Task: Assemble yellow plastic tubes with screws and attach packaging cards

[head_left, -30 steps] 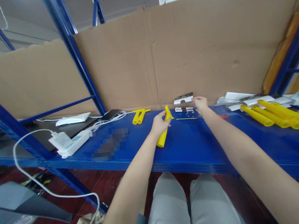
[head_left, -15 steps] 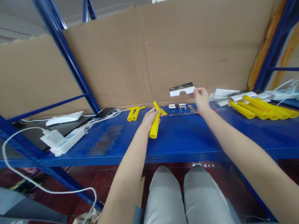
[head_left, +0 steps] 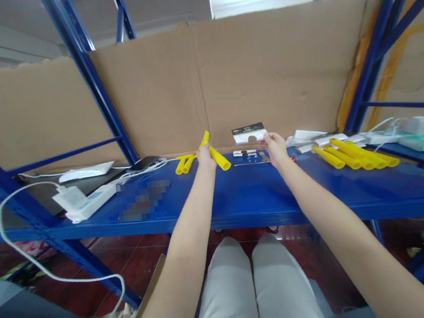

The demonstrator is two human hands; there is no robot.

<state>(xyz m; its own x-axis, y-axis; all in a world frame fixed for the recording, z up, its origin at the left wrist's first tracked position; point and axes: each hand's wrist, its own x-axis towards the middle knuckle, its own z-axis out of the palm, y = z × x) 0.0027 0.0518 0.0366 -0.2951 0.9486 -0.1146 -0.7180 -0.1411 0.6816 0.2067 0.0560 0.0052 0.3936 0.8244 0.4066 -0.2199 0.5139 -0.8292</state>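
Observation:
My left hand (head_left: 205, 155) is wrapped round a yellow tool with a tube-like handle (head_left: 221, 159). The handle's round end points toward me to the right, and a narrower yellow part sticks out above the fingers. My right hand (head_left: 275, 146) pinches the right edge of a flat black-and-white card or packet (head_left: 240, 136) with a rounded notch, held up above the shelf. Behind and below it lie small white-and-black packets (head_left: 245, 153) and a thin metal piece (head_left: 264, 157). Two yellow T-shaped tools (head_left: 184, 165) rest left of my left hand.
Several yellow tubular tools (head_left: 353, 155) lie at the right on the blue shelf (head_left: 254, 195), beside white packets (head_left: 309, 135). A white power strip (head_left: 94, 202) with cables and a dark phone (head_left: 144, 163) are at the left. Cardboard (head_left: 271, 70) stands behind, between blue posts (head_left: 86, 66).
My left hand has turned the yellow tool, so its handle end now points rightward and sits higher. The card in my right hand is tilted, showing more of its face. The view has shifted slightly.

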